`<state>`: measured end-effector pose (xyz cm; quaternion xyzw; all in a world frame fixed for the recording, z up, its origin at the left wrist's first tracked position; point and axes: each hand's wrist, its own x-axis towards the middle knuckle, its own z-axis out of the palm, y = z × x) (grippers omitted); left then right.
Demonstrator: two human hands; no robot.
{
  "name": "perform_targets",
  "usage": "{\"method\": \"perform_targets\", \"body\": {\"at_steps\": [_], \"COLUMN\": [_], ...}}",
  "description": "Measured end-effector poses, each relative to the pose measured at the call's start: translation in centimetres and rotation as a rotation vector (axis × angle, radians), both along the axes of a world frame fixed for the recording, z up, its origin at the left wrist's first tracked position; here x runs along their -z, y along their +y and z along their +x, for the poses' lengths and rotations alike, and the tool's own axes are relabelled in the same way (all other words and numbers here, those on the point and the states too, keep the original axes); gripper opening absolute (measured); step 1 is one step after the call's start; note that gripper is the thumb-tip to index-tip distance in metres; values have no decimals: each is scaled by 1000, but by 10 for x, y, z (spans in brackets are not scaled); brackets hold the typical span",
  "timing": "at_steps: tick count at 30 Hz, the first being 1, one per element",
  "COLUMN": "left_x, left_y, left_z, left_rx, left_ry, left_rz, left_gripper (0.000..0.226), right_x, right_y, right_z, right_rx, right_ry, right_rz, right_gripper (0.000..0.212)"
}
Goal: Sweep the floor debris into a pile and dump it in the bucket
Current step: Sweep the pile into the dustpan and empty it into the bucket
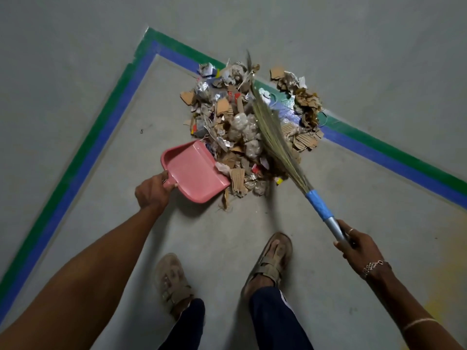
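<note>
My left hand gripped the dustpan, lip against the pile, to catch it. My right hand held the broom across it. No bucket showed.

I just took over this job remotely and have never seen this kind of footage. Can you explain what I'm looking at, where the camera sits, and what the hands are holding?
There is no machine here: a person works with bare hands. The single picture comes from a camera worn on the head, looking down past the arms and sandalled feet at a grey floor. The left hand grips the handle of a pink dustpan, set against the edge of a debris pile of torn cardboard, crumpled paper and wrappers. The right hand holds a grass broom by its metal handle, bristles lying across the pile. Green and blue tape lines mark the floor. No bucket shows.
</note>
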<state>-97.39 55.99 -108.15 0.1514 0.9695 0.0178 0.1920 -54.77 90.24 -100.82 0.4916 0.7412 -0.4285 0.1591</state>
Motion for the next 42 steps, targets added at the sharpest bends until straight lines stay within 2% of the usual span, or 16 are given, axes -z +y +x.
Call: {"method": "perform_targets", "body": {"at_steps": [6, 10, 13, 15, 18, 23, 30, 36, 39, 42], "left_x": [-7, -11, -9, -4, 4, 21, 39, 41, 39, 39], "left_y": [-1, 2, 4, 4, 0, -17, -27, -25, -28, -28], "left_z": [-7, -13, -16, -19, -21, -22, -14, -14, -13, -8], "left_rx": [113, 160, 185, 197, 195, 198, 97, 16, 5, -54], "left_ry": [56, 42, 37, 35, 44, 51, 3, -17, -29, -70], "left_rz": [24, -20, -59, -89, -87, -28, 10, 24, 20, -10], "left_gripper": [65, 60, 47, 38, 38, 35, 54, 51, 47, 48], "right_x": [-36, -50, -52, -44, -19, 9, 16, 15, 18, 16], "right_y": [-15, -25, -30, -26, -8, -2, -34, -55, -64, -75], "right_z": [0, 0, -10, -23, -42, -54, -41, -25, -16, -12], "right_rx": [54, 106, 183, 214, 258, 155, 4, -126, -179, -143], "right_ry": [18, 69, 118, 137, 104, 47, -12, 8, 34, 20], "right_rz": [-137, -124, -69, -28, -11, -83, -204, -257, -254, -261], "right_gripper": [54, 56, 60, 62, 62, 63, 66, 60, 68, 70]}}
